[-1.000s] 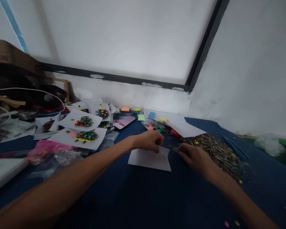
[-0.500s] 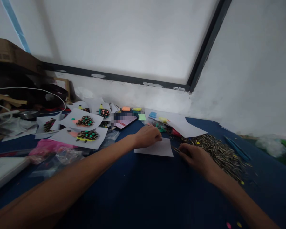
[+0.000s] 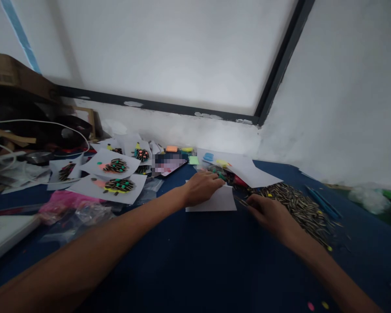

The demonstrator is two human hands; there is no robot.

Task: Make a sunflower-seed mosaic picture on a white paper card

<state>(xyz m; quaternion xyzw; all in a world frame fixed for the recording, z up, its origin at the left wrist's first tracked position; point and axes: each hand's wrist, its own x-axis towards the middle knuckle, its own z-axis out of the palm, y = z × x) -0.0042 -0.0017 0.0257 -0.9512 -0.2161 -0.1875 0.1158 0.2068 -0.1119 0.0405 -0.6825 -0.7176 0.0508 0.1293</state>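
Observation:
My left hand (image 3: 203, 189) lies over the back of a small white sheet of paper (image 3: 217, 204), fingers close together and bent down; anything under the fingertips is hidden. Just right of the sheet, my right hand (image 3: 270, 213) pinches a thin, dark, pointed tool (image 3: 241, 201) whose tip reaches toward the paper's right edge. Its exact kind is too blurred to tell. Beyond the right hand spreads a large pile of striped sunflower seeds (image 3: 299, 208).
Paper sheets with seed-covered hedgehog figures (image 3: 119, 185) lie to the left, beside a phone (image 3: 172, 166) and crumpled plastic bags (image 3: 94, 213). Orange (image 3: 171, 148), green (image 3: 193, 160) and blue (image 3: 208, 156) clay pieces sit near the wall. A teal tool (image 3: 324, 202) rests right of the seeds.
My left fingers have stretched a little farther right over the sheet. The sheet has turned slightly. My right hand stays nearly in place with the thin tool.

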